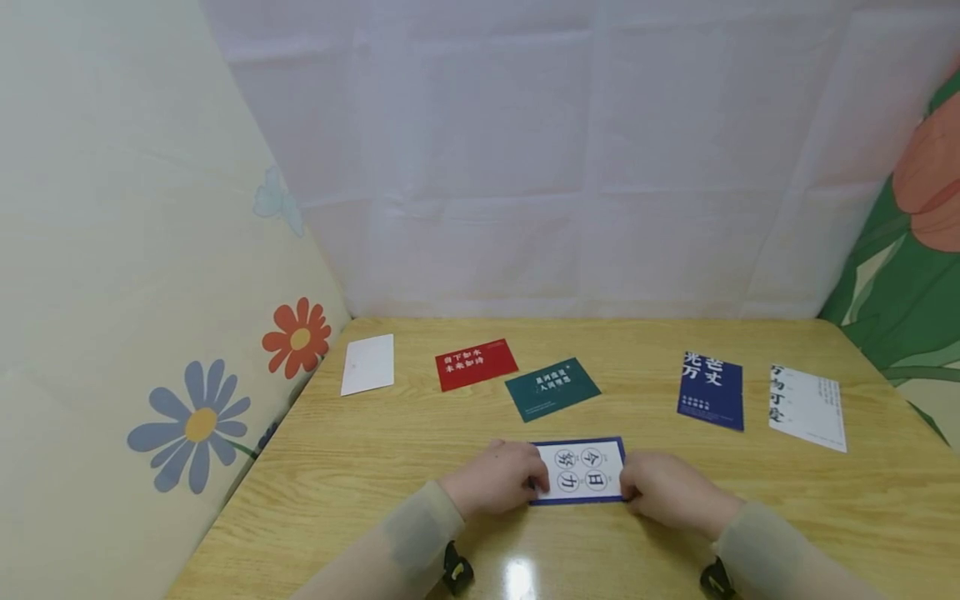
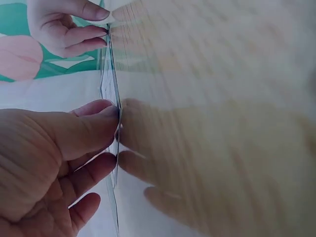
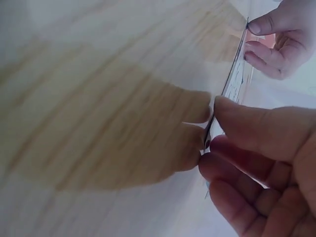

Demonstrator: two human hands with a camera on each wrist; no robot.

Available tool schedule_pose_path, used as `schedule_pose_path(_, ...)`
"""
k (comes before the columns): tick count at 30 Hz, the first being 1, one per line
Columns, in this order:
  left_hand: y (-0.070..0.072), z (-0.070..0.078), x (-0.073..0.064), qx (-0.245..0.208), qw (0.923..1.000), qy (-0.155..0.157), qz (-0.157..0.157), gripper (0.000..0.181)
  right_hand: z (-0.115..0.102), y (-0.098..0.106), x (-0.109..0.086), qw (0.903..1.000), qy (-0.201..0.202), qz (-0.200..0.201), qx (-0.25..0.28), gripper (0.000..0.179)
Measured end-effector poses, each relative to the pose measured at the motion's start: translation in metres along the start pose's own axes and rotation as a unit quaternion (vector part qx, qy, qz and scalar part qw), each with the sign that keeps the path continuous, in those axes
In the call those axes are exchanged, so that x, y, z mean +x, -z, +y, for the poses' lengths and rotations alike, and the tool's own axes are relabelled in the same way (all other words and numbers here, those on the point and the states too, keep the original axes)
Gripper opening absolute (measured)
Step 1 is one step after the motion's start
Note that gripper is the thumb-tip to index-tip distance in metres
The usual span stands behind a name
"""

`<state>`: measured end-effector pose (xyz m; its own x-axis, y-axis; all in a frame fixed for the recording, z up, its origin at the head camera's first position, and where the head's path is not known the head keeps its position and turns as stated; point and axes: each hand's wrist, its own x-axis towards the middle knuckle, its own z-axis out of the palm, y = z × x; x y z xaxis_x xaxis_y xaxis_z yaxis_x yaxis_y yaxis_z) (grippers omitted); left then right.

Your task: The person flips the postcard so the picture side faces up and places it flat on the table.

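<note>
A white card with a blue border and circled black characters (image 1: 581,470) lies low at the table's front middle, between both hands. At its left end, my left hand (image 1: 504,477) pinches the edge with thumb and fingers. My right hand (image 1: 675,492) grips the opposite end near its corner. Seen edge-on in the left wrist view, the card (image 2: 112,81) runs close along the tabletop, the left thumb (image 2: 94,129) at its rim. The right wrist view has the right thumb (image 3: 252,121) pressed against the card's edge, other fingers curled under the thumb.
Behind the hands on the wooden table (image 1: 360,450) lie a blank white card (image 1: 368,365), a red card (image 1: 477,364), a green card (image 1: 553,389), a dark blue card (image 1: 711,391) and a white lettered card (image 1: 807,407). A white cloth (image 1: 585,167) hangs at the back edge.
</note>
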<state>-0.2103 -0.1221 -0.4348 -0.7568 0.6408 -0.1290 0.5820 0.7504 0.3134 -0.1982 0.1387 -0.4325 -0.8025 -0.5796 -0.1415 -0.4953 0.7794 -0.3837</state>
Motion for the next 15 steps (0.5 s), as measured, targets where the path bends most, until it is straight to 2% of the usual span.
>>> schedule_pose_path(3,-0.0011,-0.0002,0.0004,0.014,0.9997,0.017,0.004,0.018,-0.0009,0.0000,-0.0016,1.0000,-0.003,-0.002,-0.001,0.008)
schedule_pose_path(7,0.0007,-0.0001,-0.0004,0.031,0.9986,0.042,-0.009,0.041,-0.0032,0.0013,-0.0031,0.9993,-0.033,-0.014,0.007,0.008)
schedule_pose_path(10,0.0031,-0.0004,-0.0019,0.034,0.9981,0.045,-0.026,0.051,-0.0045,0.0027,-0.0033,0.9980,-0.055,-0.026,0.012,0.009)
schedule_pose_path(15,0.0031,-0.0034,-0.0017,0.046,0.9973,0.042,-0.038,0.059,-0.0049,0.0026,-0.0036,0.9978,-0.060,-0.030,0.005,0.007)
